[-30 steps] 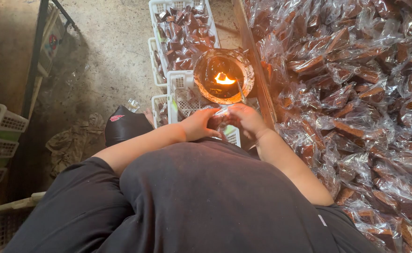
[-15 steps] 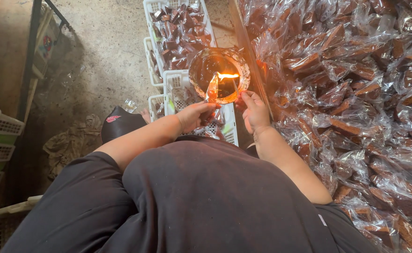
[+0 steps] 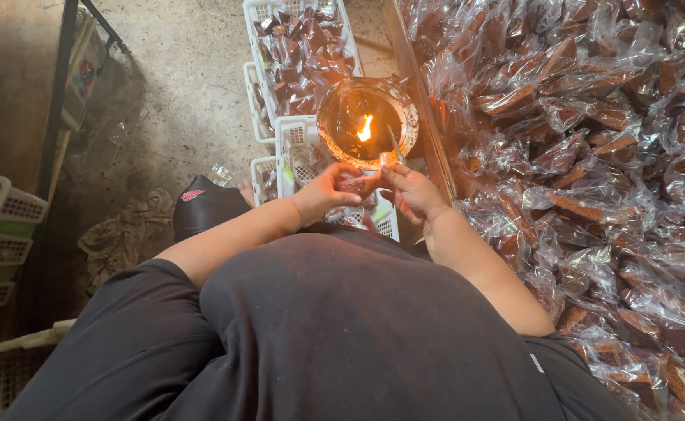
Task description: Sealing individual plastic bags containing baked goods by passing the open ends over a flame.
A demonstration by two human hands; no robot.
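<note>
My left hand (image 3: 328,191) and my right hand (image 3: 409,189) meet just below a round foil-lined bowl (image 3: 367,122) with a small flame (image 3: 365,128) burning in it. Both hands pinch the same small clear plastic packet (image 3: 364,183) between thumbs and fingers, held close to the bowl's near rim. What is inside the packet is hidden by my fingers. My black shirt fills the lower part of the view.
A large heap of clear bags holding brown cake slices (image 3: 592,156) covers the right side. White plastic baskets (image 3: 300,47) with more bags stand beyond the bowl. More white crates (image 3: 0,226) sit at the left on the concrete floor, near a dark cloth (image 3: 202,204).
My hands were together, came apart half a second ago, and have come together again on the packet. The flame now looks smaller and upright.
</note>
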